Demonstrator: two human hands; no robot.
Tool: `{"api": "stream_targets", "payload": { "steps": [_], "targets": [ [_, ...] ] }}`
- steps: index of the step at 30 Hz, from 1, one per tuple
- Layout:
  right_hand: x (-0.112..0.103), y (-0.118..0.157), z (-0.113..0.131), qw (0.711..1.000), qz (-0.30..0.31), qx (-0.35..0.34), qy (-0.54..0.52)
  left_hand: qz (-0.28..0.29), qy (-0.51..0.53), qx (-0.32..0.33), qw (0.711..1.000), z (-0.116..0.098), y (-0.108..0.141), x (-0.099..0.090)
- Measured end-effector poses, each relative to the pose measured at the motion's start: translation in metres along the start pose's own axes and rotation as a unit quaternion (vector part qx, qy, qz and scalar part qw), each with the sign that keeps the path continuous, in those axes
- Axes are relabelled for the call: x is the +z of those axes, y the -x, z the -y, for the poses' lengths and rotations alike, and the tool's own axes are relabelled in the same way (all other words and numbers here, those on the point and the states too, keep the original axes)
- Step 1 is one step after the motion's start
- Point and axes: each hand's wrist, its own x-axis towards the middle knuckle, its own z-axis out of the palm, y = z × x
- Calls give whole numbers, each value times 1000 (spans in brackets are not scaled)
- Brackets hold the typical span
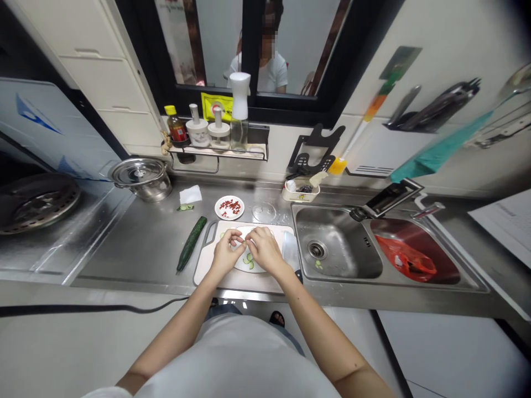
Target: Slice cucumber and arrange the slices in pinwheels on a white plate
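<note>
Both hands meet above a white plate (251, 268) lying on a pale cutting board (224, 280). My left hand (226, 254) has its fingers drawn together in a pinch over the plate's left side. Close beside it, my right hand (265, 250) is also pinched, fingertips nearly touching those of the left. What they hold is too small and covered to make out. Several green-edged cucumber slices (249, 262) lie on the plate below the fingers. A knife (290, 250) with a wide blade rests at the board's right edge. A whole cucumber (191, 243) lies left of the board.
Behind the board stand a small plate of red pieces (229, 208) and a clear round lid-like disc (264, 211). A steel sink (340, 243) is at the right, with a red bag (406, 260) in its second basin. A lidded pot (143, 178) stands at the left.
</note>
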Motion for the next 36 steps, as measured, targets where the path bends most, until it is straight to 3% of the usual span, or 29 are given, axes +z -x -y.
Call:
{"api": "stream_targets", "payload": {
  "steps": [4,6,8,10,12,17,24,32,36],
  "targets": [
    [1,2,-2,999,-45,-17,5,-6,155,-119,981,3,8,6],
    [-1,2,-4,996,-72,-41,14,33,238,-223,945,4,12,9],
    [-3,3,-6,993,-81,-76,36,73,321,-311,892,6,14,10],
    [-6,4,-10,989,-72,-111,58,92,383,-354,849,7,12,11],
    [-9,4,-14,986,-56,-140,67,103,406,-354,836,8,9,10],
    [-13,5,-24,984,-41,-170,43,138,389,-309,857,4,2,6],
    [-9,4,-27,980,-56,-181,54,139,413,-314,844,-2,0,2],
    [-4,5,-22,986,-48,-156,26,78,269,-249,927,-11,-7,-6],
    [0,4,-19,988,-62,-141,0,74,224,-200,951,-9,-9,-7]
  ]
}}
